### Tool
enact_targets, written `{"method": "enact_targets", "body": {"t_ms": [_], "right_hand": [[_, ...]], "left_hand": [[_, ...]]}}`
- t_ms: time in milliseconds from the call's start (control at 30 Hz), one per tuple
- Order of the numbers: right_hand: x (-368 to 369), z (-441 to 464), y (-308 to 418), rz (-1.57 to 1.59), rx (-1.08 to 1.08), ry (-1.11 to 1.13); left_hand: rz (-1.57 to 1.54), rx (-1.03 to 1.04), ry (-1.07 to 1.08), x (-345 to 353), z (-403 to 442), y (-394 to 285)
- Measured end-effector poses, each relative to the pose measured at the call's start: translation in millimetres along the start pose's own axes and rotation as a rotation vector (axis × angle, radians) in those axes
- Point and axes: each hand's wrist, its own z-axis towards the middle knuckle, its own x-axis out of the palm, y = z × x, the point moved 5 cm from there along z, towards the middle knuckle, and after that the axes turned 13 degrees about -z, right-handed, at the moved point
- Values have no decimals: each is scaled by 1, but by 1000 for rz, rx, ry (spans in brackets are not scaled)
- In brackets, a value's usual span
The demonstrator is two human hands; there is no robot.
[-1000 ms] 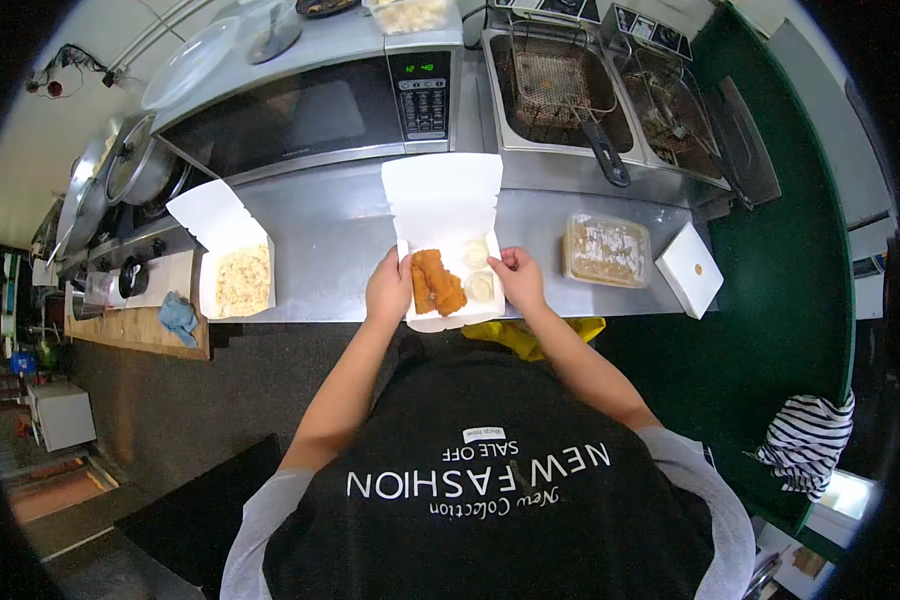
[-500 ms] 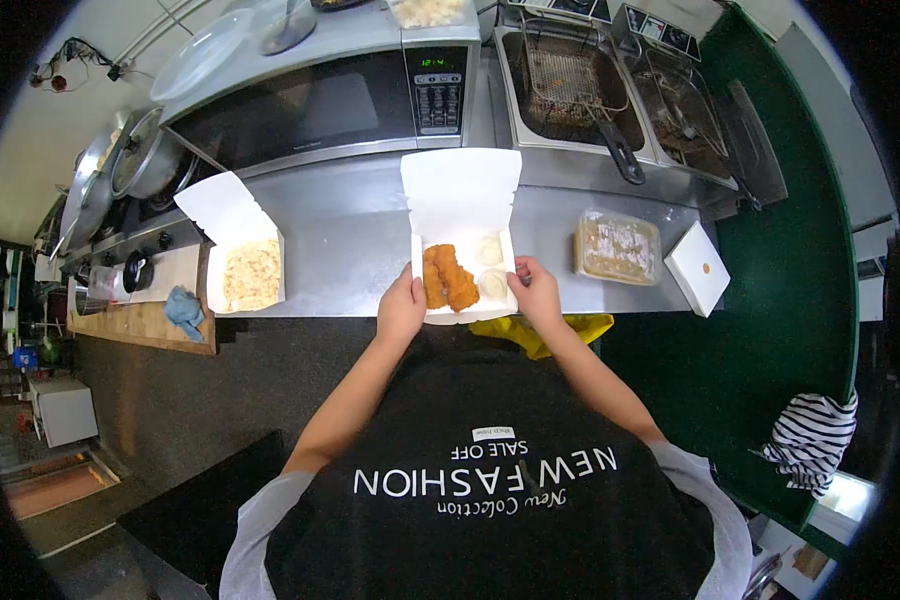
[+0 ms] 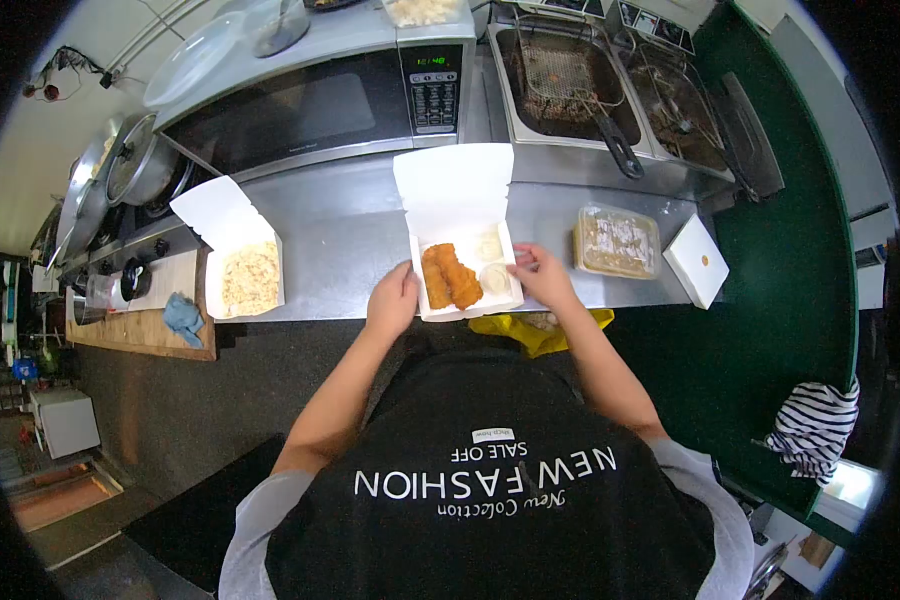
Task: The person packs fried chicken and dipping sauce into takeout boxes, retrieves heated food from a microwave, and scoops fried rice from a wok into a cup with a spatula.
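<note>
A white takeaway box stands with its lid up at the counter's front edge. Inside lie two pieces of breaded fried food on the left and two small round tubs of pale sauce on the right. My left hand is at the box's left wall, fingers curled and thumb at the rim. At the opposite wall, my right hand has its thumb and index finger at the rim. The undersides of both hands' grips are hidden.
Another open box of pale shredded food stands left. To the right are a clear plastic tub and a closed white box. Behind are a microwave and a fryer. A yellow bag hangs below the edge.
The view has shifted slightly. My right hand has moved a little back and outward along the box's side, and my left hand slightly outward. The box and food stay put.
</note>
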Motion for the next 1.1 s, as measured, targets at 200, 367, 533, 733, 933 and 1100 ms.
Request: {"method": "enact_targets", "body": {"t_ms": [200, 367, 533, 733, 933, 1100], "right_hand": [[0, 40, 13, -217, 11, -159], [3, 34, 13, -217, 5, -216], [5, 2, 8, -73, 23, -58], [9, -13, 8, -23, 51, -23], [3, -35, 12, 116, 126, 190], [-2, -37, 20, 46, 108, 215]], "left_hand": [[143, -109, 30, 8, 38, 4], [156, -109, -9, 11, 33, 2], [48, -131, -50, 10, 16, 6], [157, -180, 62, 13, 19, -3], [105, -142, 142, 8, -17, -2], [181, -168, 190, 5, -30, -9]]}}
